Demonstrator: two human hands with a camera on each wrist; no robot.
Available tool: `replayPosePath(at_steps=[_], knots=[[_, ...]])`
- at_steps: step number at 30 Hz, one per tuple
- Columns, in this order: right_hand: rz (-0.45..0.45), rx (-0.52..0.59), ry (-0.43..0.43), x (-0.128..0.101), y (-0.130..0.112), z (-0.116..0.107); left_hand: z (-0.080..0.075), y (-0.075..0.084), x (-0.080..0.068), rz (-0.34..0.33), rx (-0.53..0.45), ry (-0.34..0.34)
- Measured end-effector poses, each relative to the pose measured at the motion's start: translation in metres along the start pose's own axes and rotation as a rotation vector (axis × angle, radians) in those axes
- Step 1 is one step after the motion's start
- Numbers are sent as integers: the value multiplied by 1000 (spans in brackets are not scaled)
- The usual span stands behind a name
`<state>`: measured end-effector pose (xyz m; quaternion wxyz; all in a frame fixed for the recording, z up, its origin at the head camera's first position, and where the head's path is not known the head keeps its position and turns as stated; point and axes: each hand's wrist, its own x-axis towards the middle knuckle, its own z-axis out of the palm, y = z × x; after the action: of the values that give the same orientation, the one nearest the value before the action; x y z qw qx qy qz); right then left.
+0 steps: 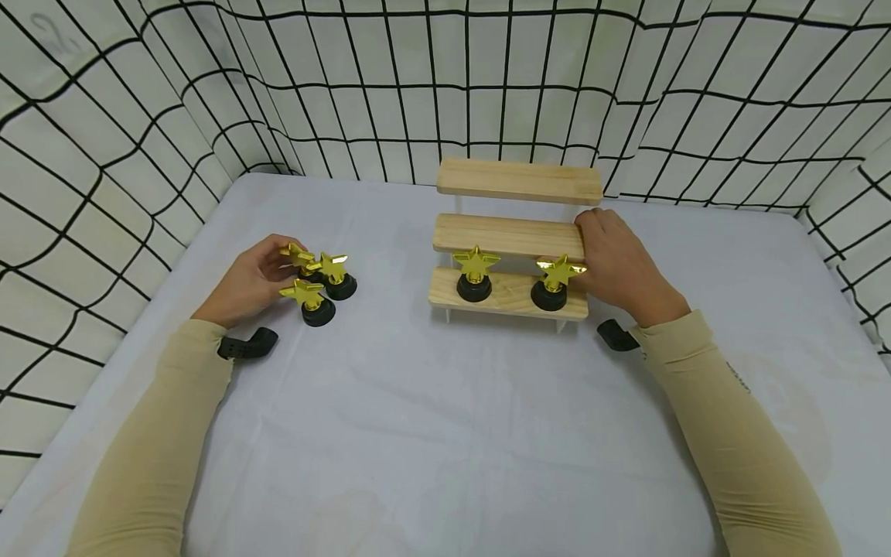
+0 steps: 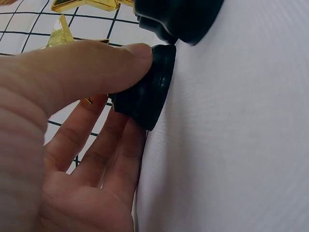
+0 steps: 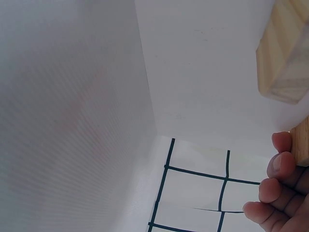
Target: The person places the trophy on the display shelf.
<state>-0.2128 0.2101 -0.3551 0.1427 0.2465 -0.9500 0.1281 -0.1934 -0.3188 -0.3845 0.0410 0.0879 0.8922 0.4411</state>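
Observation:
At the left, my left hand (image 1: 247, 282) pinches a small gold star trophy (image 1: 298, 253). In the left wrist view the thumb lies on its black base (image 2: 154, 92), with fingers on the other side. Two similar trophies stand close by, one trophy (image 1: 334, 269) just right of it and another trophy (image 1: 306, 294) nearer the front. My right hand (image 1: 623, 267) grips the right end of the middle board (image 1: 508, 234) of a three-step wooden display stand. On its lowest board (image 1: 508, 300) are a left trophy (image 1: 475, 267) and a right trophy (image 1: 557, 275).
The stand's top board (image 1: 518, 179) rises at the back. A white cloth (image 1: 418, 418) covers the table. Black grid netting (image 1: 383, 85) over white walls encloses the back and sides. Black wrist straps, left strap (image 1: 248, 344) and right strap (image 1: 617, 336), stick out inward from the sleeves.

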Motion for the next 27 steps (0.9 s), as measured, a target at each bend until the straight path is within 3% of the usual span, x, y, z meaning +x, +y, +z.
replayPosePath(at_steps=[27], knots=[[12, 11, -10, 0, 0, 0, 0, -2, -1, -5, 19, 29]])
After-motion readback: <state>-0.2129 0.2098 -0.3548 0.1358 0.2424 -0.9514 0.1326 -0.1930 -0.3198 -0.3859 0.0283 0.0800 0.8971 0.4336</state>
